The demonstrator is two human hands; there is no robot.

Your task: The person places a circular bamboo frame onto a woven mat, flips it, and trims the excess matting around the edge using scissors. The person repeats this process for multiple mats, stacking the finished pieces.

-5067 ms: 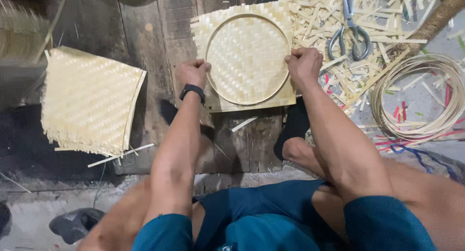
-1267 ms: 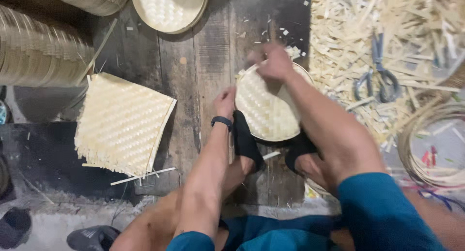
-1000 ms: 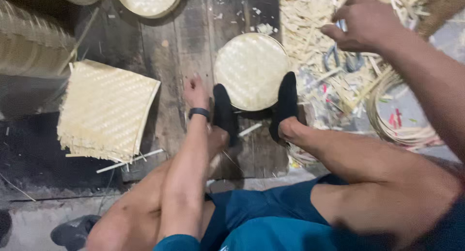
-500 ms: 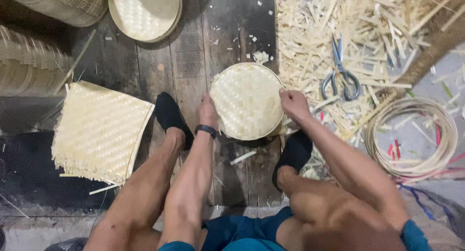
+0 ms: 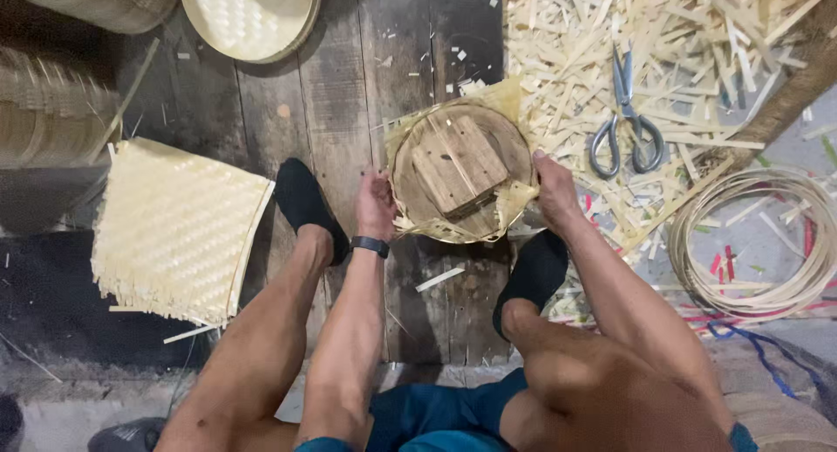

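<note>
Gripping the round woven tray (image 5: 460,175) between both sets of fingers, the left hand (image 5: 377,203) and right hand (image 5: 554,189) are now showing its flipped underside, where a wooden block (image 5: 457,162) is sitting.

Soft even light, dim left corners, perhaps slightly blurred.

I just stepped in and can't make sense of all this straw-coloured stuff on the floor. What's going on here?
A person sits on a plank floor, both hands on a round wooden form wrapped in a woven mat. The left hand grips its left edge, the right hand its right edge. Scissors lie on loose strips, coiled hoops to the right, a square woven mat to the left.
</note>
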